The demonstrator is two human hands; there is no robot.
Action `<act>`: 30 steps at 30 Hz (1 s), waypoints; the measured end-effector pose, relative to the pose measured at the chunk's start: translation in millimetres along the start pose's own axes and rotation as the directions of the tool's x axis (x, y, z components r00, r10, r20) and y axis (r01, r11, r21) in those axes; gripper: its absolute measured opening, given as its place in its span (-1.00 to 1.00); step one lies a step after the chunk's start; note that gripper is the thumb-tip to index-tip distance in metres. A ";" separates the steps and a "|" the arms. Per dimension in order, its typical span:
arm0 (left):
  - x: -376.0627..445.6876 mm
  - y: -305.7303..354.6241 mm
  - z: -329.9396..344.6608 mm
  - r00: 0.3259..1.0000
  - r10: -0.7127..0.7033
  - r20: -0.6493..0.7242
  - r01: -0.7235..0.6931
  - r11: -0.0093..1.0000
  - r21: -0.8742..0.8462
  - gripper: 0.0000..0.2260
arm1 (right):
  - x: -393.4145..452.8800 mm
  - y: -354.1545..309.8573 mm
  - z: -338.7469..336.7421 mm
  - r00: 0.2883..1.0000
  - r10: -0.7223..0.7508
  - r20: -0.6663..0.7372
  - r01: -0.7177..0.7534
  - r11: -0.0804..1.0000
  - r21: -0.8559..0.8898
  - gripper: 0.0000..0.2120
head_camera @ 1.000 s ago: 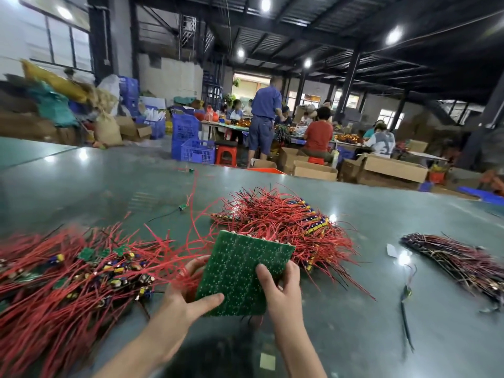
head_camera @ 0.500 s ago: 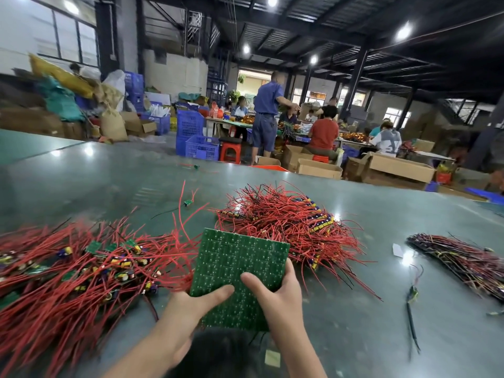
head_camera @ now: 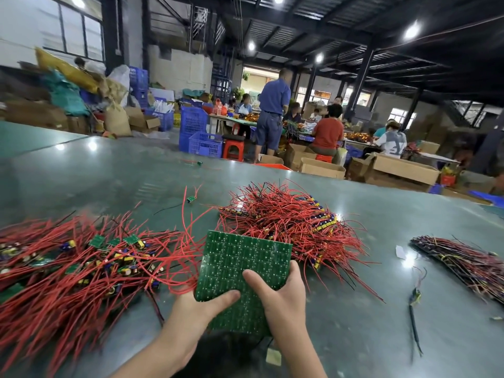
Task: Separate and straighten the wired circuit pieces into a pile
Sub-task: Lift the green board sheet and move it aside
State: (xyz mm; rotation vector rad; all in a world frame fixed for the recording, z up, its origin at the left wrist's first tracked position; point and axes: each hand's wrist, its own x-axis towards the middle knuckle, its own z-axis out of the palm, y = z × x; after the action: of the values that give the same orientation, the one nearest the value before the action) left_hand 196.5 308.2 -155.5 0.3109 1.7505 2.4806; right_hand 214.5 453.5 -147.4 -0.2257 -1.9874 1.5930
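Head view: left hand point(head_camera: 191, 309) and right hand point(head_camera: 283, 298) grip green board point(head_camera: 240, 266).

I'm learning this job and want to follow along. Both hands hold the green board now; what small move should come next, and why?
Probably snap a strip off the green board. The left hand and right hand both grip its near edge, thumbs on top, as if to bend it, and piles of red-wired pieces lie on the table on both sides.
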 end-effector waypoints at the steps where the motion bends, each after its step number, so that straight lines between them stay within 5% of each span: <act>1: -0.6 -0.1 0.6 1.000 0.014 -0.002 -0.014 1.000 0.010 -0.53 | -0.6 -0.4 0.4 1.000 -0.004 -0.007 0.003 1.000 -0.016 -0.57; 7: -3.6 0.6 5.5 0.993 0.113 -0.031 -0.110 0.992 0.068 -0.52 | -4.5 -2.5 3.6 0.998 -0.012 -0.062 0.005 0.994 -0.108 -0.57; 15: 0.8 -11.8 -1.9 0.996 0.074 -0.053 -0.069 0.994 0.086 -0.63 | -6.2 -4.7 5.6 0.996 -0.007 -0.085 -0.007 0.987 -0.160 -0.51; 30: 3.5 -18.8 -4.5 0.992 0.090 -0.090 -0.080 0.990 0.115 -0.46 | -6.0 -3.4 7.9 0.993 0.021 -0.114 -0.052 0.960 -0.274 -0.42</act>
State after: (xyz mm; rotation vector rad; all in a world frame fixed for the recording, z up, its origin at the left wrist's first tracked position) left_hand 191.3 311.0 -174.2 0.2859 1.9574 2.4992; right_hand 216.0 443.1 -147.1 -0.4515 -2.1250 1.2890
